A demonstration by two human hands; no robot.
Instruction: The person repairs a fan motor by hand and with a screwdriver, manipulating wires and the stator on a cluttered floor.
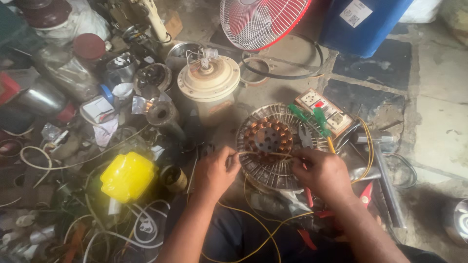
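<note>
A round metal fan stator (273, 146) with copper windings at its centre lies in front of me on the floor. My left hand (214, 173) and my right hand (321, 173) each pinch an end of a thin pale wire (263, 154) stretched across the stator's near side. Yellow wires (258, 219) trail from the stator down between my forearms. Green-handled pliers (314, 122) rest on the stator's far right rim.
A cream fan motor housing (209, 80) stands behind the stator. A red fan grille (261, 19) and blue drum (363, 24) sit further back. A switch-and-socket board (324, 109), yellow plastic part (127, 176), metal rod (387, 185) and much scrap clutter at left surround me.
</note>
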